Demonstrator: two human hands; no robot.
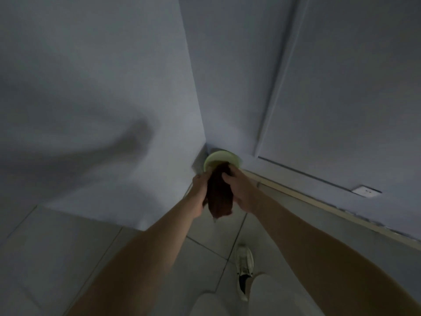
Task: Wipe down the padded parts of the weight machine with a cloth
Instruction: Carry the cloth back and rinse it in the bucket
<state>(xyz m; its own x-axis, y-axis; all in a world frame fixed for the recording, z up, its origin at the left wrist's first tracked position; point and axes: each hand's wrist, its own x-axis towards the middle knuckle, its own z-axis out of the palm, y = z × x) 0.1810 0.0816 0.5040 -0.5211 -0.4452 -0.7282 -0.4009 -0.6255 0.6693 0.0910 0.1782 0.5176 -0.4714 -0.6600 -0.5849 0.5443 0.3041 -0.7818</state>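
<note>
Dim room, camera tilted down into a corner where two pale walls [114, 87] meet. Both bare forearms stretched forward, hands close together and clamped on one dark brownish cloth [219, 195]. Left hand [200, 192] wrapped round the cloth's left side, fingers curled in; right hand [239, 190] gripping the upper right part, fingertips pressed into the fabric near its top. Cloth bunched lengthwise, hanging down between the two hands, lower end loose and ragged below the palms. Upper end of the cloth reaching over the rim of a pale green round basin [222, 158] set on the floor right in the corner. Only the far rim and a sliver of the basin's inside visible; contents hidden by cloth and hands, so cannot tell whether anything lies in it. Light tiled floor [68, 247] underneath, with a wooden strip [319, 201] along the base of the right wall. White wall socket [366, 191] low on that wall, well apart from the hands. One white shoe [244, 267] and a pale trouser knee at bottom centre. No padded machine part in view.
</note>
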